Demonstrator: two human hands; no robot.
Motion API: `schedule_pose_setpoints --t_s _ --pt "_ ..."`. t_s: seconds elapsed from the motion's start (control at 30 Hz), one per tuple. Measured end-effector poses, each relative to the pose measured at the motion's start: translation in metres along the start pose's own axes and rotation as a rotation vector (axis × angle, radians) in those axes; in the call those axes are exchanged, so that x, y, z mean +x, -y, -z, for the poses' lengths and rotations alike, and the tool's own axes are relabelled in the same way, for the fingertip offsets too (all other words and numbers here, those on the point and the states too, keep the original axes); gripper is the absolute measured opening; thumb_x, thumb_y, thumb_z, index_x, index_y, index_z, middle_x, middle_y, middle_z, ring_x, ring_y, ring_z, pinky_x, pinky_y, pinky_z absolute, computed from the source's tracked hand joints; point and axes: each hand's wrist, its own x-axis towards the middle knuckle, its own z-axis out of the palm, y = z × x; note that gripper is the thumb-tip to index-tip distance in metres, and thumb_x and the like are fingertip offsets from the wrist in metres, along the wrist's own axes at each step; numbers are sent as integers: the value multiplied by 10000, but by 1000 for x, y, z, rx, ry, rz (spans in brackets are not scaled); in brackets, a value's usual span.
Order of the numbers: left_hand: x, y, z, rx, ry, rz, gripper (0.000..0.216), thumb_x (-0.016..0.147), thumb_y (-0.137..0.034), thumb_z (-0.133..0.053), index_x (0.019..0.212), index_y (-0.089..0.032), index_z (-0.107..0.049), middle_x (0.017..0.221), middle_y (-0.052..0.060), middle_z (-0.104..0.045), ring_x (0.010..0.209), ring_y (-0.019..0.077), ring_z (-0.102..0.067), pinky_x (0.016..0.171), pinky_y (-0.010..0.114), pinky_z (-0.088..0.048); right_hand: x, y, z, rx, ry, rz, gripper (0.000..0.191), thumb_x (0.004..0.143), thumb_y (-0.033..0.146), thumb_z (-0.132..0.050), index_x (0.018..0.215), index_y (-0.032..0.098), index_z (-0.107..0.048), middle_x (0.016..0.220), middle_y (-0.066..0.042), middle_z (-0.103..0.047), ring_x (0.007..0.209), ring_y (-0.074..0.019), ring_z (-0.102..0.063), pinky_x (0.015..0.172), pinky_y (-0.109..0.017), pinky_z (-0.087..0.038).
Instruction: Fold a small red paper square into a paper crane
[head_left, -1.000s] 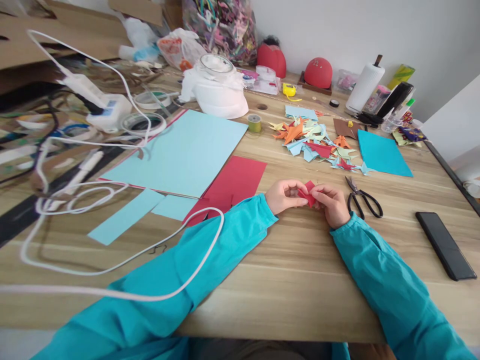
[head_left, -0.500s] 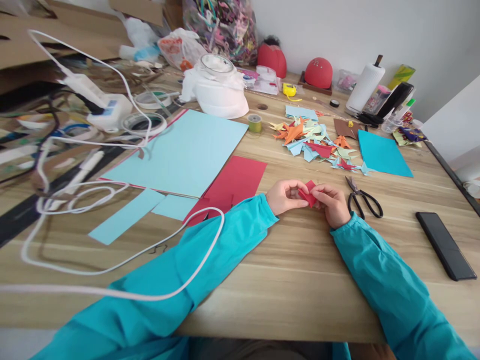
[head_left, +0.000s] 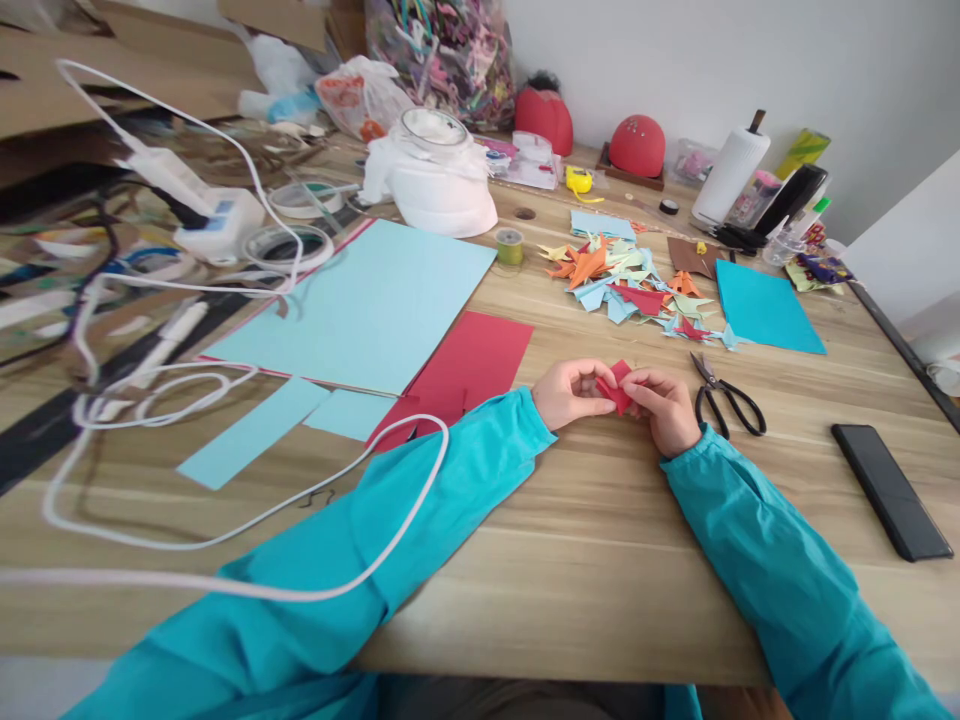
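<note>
A small folded piece of red paper [head_left: 619,384] is held between both hands, just above the wooden table. My left hand [head_left: 571,392] pinches its left side between thumb and fingers. On the opposite side, my right hand [head_left: 663,404] grips the paper with thumb and forefinger; the fingertips hide part of its folds. Black-handled scissors [head_left: 724,396] lie just right of my right hand. Beyond the hands is a heap of folded paper cranes [head_left: 630,280] in orange, blue, red, yellow and pale green.
Left of my hands lie red paper [head_left: 480,365], large light-blue sheets [head_left: 367,300] and a blue strip [head_left: 253,433]. A white cable [head_left: 300,598] loops over my left sleeve. A phone [head_left: 891,490] lies at right; blue paper [head_left: 769,306] and a thread spool [head_left: 509,247] sit farther back.
</note>
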Motion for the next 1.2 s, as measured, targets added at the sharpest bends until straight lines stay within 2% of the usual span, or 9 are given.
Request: schedule_pose_setpoints --t_s 0.43,0.73,1.0,1.2 --pt "0 -1 0 -30 22 -1 303 538 -73 -725 788 -116 -561 706 4 -650 650 91 -617 636 209 -465 0 0 0 13 5 -2 157 670 311 -704 728 172 -658 519 26 -589 435 -72 -453 426 -199 -331" --pt "-1 -3 -4 85 -62 12 150 618 -74 -552 756 -130 -530 560 -10 -616 503 87 -559 468 184 -417 0 -1 0 -7 10 28 165 655 317 -716 739 185 -665 521 29 -591 433 -75 -459 436 -207 -351" --pt "-2 -3 -5 96 -88 -10 156 624 -115 -616 747 -134 -524 556 -15 -609 486 80 -551 462 180 -423 -1 2 -1 -33 3 -1 222 664 355 -696 798 182 -661 525 27 -585 440 -82 -464 430 -210 -352" --pt "-2 -4 -5 61 -111 -20 168 678 -195 -622 772 -148 -492 577 -2 -627 507 96 -576 471 192 -436 -3 5 -3 -44 29 52 296 666 343 -701 913 184 -666 546 28 -577 456 -78 -458 428 -208 -350"
